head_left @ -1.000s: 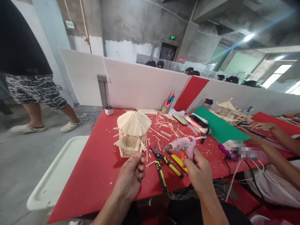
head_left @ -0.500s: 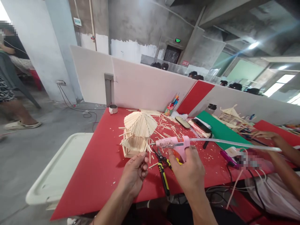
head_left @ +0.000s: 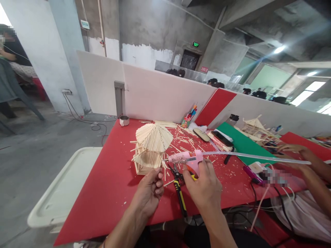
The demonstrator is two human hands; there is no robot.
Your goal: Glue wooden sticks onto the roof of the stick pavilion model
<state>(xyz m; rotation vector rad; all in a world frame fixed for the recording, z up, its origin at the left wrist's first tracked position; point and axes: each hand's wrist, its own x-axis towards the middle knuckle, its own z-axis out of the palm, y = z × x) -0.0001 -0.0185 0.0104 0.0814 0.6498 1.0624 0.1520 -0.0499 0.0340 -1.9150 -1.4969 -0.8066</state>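
My right hand [head_left: 204, 184] grips a pink hot glue gun [head_left: 184, 157] with a long clear glue stick trailing from its back. Its nozzle points left, close to a small pavilion [head_left: 154, 137] built of thin wooden sticks with a peaked roof. Low in front of the pavilion, my left hand [head_left: 148, 189] is closed in a pinch, fingertips beside its lower right edge. What sits between those fingertips is too small to make out. Beneath the glue gun lie pliers [head_left: 180, 196] with black and yellow handles, partly covered.
Loose sticks and scraps litter the red tabletop [head_left: 103, 203]. A tape roll [head_left: 124, 120], a pen holder [head_left: 186, 120] and a phone [head_left: 222, 137] stand or lie toward the back. At right, another person's hands [head_left: 292, 148] are near a second stick model [head_left: 254, 124]. A white partition [head_left: 165, 89] runs behind.
The glue gun in my right hand has moved left, bringing its nozzle nearer the pavilion and my left fingertips. My left hand stays nearly in place. The person's leg at far left has left view.
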